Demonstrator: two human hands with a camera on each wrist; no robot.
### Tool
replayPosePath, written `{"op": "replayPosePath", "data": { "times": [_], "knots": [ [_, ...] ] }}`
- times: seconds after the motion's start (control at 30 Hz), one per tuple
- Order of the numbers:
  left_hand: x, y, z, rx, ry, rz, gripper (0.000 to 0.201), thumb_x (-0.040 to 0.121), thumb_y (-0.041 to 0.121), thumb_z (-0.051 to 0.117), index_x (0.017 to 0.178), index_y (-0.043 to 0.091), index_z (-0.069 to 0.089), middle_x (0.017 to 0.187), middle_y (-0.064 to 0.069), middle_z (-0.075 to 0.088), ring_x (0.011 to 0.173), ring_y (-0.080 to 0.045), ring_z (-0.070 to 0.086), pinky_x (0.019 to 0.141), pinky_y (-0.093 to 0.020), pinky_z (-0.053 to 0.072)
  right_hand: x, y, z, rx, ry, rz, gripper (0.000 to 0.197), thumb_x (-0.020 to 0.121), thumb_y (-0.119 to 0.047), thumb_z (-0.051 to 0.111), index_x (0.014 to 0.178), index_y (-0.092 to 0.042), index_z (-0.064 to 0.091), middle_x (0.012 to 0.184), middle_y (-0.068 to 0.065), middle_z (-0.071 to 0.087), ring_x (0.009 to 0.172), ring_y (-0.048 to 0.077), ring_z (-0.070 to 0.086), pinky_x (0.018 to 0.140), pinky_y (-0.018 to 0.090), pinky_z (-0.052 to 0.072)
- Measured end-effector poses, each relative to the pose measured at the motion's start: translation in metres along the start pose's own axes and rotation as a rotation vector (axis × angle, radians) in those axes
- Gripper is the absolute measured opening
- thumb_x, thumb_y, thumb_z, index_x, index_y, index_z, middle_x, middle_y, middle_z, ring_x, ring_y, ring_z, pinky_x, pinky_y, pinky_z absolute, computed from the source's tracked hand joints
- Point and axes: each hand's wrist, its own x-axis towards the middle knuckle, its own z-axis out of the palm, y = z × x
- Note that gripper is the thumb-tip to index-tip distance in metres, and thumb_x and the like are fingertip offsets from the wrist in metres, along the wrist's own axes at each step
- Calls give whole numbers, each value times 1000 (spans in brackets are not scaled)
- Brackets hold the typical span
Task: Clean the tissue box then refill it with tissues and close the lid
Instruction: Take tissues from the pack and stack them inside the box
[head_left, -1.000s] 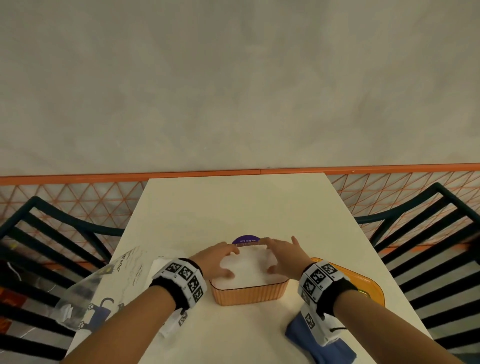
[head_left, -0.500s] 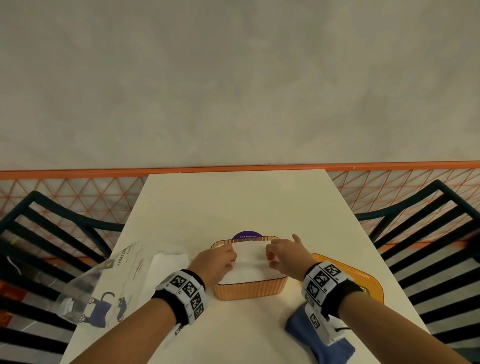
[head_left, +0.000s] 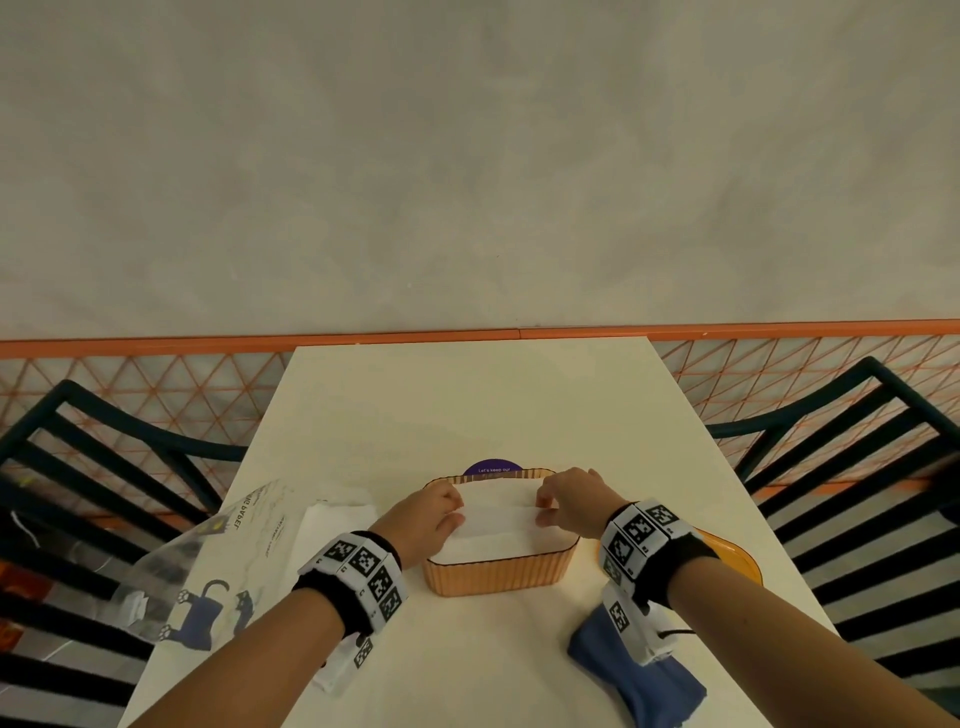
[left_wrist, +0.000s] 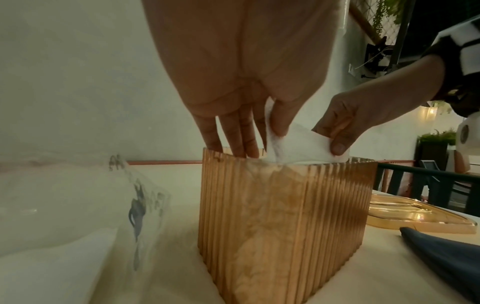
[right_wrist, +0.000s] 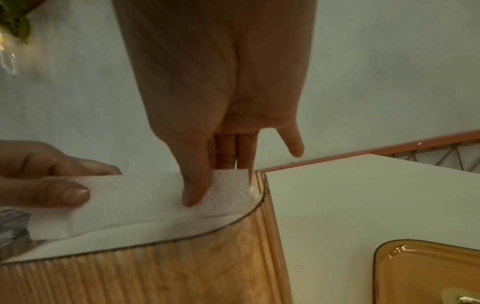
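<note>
An orange ribbed tissue box (head_left: 498, 574) stands lidless on the table, filled to the rim with white tissues (head_left: 501, 543). My left hand (head_left: 439, 512) and right hand (head_left: 561, 506) are over the box, each pinching one end of the top tissue (head_left: 498, 512), raised into a fold. In the left wrist view my thumb and finger pinch the top tissue (left_wrist: 298, 148) above the box (left_wrist: 280, 216). The right wrist view has my right hand (right_wrist: 215, 176) pinching the top tissue (right_wrist: 145, 197) at the right end of the box (right_wrist: 182, 273). The amber lid (head_left: 737, 558) lies to the right.
A blue cloth (head_left: 639, 670) lies at the front right under my right wrist. A printed plastic tissue pack (head_left: 218, 561) with loose white tissue (head_left: 337, 519) lies on the left. A purple sticker (head_left: 493, 467) shows behind the box. Dark chairs (head_left: 857, 467) flank the table.
Both hands went from lying flat on the tissue stack near its sides to curling inward and pinching the top tissue, which now stands up as a fold.
</note>
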Motion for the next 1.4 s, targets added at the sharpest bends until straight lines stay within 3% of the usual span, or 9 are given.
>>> {"op": "replayPosePath", "data": {
  "times": [0.2,0.27,0.33,0.47,0.63,0.8,0.97,1.2,1.4],
  "knots": [
    [-4,11,7,126,166,-28,28,87,21,63,111,10,56,120,0,47,110,-16,50,91,-26,47,6,-1,2,49,37,30,30,91,-33,56,110,-11,64,116,7,63,112,24,53,103,39,35],
    [-9,17,10,266,198,-14,41,60,23,86,93,19,62,101,4,57,90,-17,58,70,-27,52,8,-1,4,61,51,39,31,90,-33,56,112,-12,63,117,6,63,112,23,53,105,39,35],
    [-14,26,14,420,224,-23,46,42,17,90,80,22,64,90,4,63,79,-18,57,59,-28,50,9,-1,5,68,61,46,32,90,-34,56,113,-12,63,117,5,63,112,23,53,105,39,35],
    [-25,43,21,554,128,-64,27,87,2,49,112,10,58,130,-7,45,120,-26,41,97,-37,35,9,-1,6,62,72,48,32,90,-36,56,111,-13,63,117,5,63,112,23,54,102,37,36],
    [-31,55,18,673,90,-91,26,92,4,43,109,5,62,141,-11,32,129,-28,32,107,-41,27,9,-1,8,68,86,55,32,90,-36,55,112,-14,62,117,4,63,112,23,54,104,37,35],
    [-29,60,20,574,13,-140,30,92,-1,41,121,2,49,128,-14,46,111,-25,54,93,-33,43,5,0,10,157,135,55,29,90,-30,58,111,-12,63,115,4,65,113,22,54,105,37,35],
    [-28,63,20,471,-6,-187,32,94,-3,37,123,3,49,128,-12,47,110,-25,57,87,-30,48,-3,7,6,376,236,17,27,86,-20,63,109,-6,62,111,9,65,99,22,55,81,23,37],
    [-29,65,31,441,50,-224,31,95,-4,35,120,4,50,126,-10,49,110,-21,57,88,-28,47,-30,41,8,503,368,-18,29,82,-20,70,108,-9,62,109,5,65,97,14,56,86,18,39],
    [-28,67,35,432,49,-266,29,95,-2,38,116,4,56,125,-8,50,111,-21,57,89,-28,48,-60,86,38,433,284,220,64,79,-25,73,133,-15,41,132,7,49,119,22,49,100,30,41]
  ]
}}
